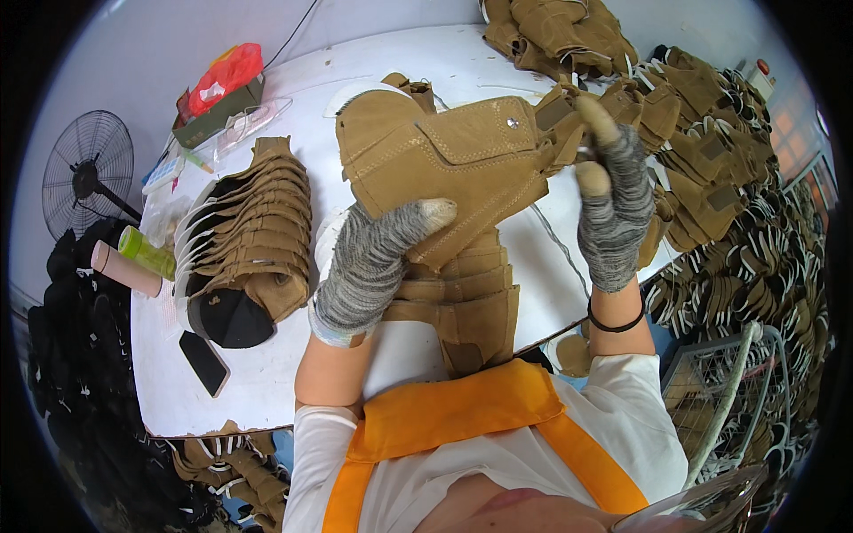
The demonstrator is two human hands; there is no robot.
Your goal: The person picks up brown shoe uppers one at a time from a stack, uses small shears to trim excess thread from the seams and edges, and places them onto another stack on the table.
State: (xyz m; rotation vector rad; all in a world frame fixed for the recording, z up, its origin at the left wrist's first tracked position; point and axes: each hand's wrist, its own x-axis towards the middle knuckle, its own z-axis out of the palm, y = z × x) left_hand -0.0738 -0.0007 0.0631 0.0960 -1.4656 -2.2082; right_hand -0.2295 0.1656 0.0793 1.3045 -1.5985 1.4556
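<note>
My left hand, in a grey knit glove with bare-looking pale fingertips, grips a brown stitched shoe upper from below. The thumb lies across its face. A strap with a silver snap runs along the upper's top edge. Beside its right end is my right hand, gloved alike, fingers and thumb apart; no held thing shows between them. Beneath the held piece, several brown uppers overlap in a row toward my body. Left of them stands a nested stack of uppers with black linings and white curved edges.
A phone lies near the white table's left edge, by pink and green cylinders. Behind are a box with a red bag and a fan. Brown uppers pile up at right, above a wire basket.
</note>
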